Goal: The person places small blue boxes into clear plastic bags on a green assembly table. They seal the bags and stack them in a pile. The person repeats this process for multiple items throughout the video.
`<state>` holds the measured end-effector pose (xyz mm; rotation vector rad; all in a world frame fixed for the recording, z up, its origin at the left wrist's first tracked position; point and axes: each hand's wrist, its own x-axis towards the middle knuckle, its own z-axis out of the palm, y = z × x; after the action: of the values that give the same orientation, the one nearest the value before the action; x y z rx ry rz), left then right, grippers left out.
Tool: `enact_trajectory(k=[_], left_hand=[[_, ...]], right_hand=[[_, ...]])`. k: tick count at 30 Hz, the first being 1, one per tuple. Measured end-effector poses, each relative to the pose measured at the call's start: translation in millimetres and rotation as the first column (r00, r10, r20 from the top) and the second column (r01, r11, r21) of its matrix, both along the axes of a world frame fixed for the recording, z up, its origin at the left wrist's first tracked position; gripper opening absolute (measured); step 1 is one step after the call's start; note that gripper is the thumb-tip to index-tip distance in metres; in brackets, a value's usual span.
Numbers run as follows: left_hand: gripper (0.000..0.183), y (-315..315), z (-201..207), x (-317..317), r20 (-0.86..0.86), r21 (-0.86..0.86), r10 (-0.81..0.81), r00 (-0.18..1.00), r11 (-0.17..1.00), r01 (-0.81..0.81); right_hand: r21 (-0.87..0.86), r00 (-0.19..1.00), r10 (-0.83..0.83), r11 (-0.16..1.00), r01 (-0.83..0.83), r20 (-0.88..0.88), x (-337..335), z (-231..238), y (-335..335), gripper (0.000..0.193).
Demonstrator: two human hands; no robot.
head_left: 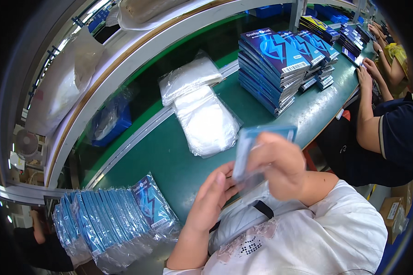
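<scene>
My right hand (280,162), smeared by motion, grips a thin blue box (244,149) in front of my chest. The box looks glossy and blurred, and clear plastic seems to hang below it. Beside its lower left corner is my left hand (209,197), palm toward the box, with thumb and fingers loosely curved and apart. Whether its fingertips touch the box is hard to see. Beyond my hands lies a stack of clear plastic bags (205,121). At the left stands a row of blue boxes in clear bags (105,220), the end one showing its front.
Tall stacks of unwrapped blue boxes (266,68) stand on the green table (165,158) at the back right. A blue bin (117,121) sits behind the metal rail at the left. At the right, co-workers' arms (366,87) reach over the table edge.
</scene>
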<state>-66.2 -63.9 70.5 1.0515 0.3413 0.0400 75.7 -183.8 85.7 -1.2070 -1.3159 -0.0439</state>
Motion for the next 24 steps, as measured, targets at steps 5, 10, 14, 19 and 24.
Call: enact_trajectory(k=[5, 10, 14, 19, 24], left_hand=[[0.054, 2.0, -11.8, -20.5, -0.154, -0.311, 0.304, 0.94, 0.888, -0.338], [0.056, 15.5, 2.0, -52.5, 0.139, 0.299, 0.652, 0.745, 0.69, -0.659], [0.052, 35.3, -15.6, -84.8, 0.218, 0.96, 0.641, 0.736, -0.003, -0.281], [0.051, 46.8, -41.7, -112.0, 0.05, 0.972, 0.674, 0.737, -0.202, 0.119], [0.049, 26.4, -19.1, -72.6, 0.124, 0.973, 0.599, 0.791, -0.231, 0.023]], right_hand=[[-0.227, 0.872, 0.469, 0.872, -0.433, 0.141, -46.6, -22.7, 20.5, 0.036], [-0.333, 0.82, 0.572, 0.768, -0.548, -0.029, -42.5, -24.2, 24.8, 0.045], [-0.406, 0.852, 0.521, 0.77, -0.492, -0.045, -32.8, -34.0, 25.6, 0.042], [-0.45, 0.886, 0.463, 0.786, -0.424, -0.026, -18.3, -36.1, 18.1, 0.034], [-0.258, 0.989, 0.111, 0.963, -0.082, 0.098, 17.4, 9.1, -1.1, 0.026]])
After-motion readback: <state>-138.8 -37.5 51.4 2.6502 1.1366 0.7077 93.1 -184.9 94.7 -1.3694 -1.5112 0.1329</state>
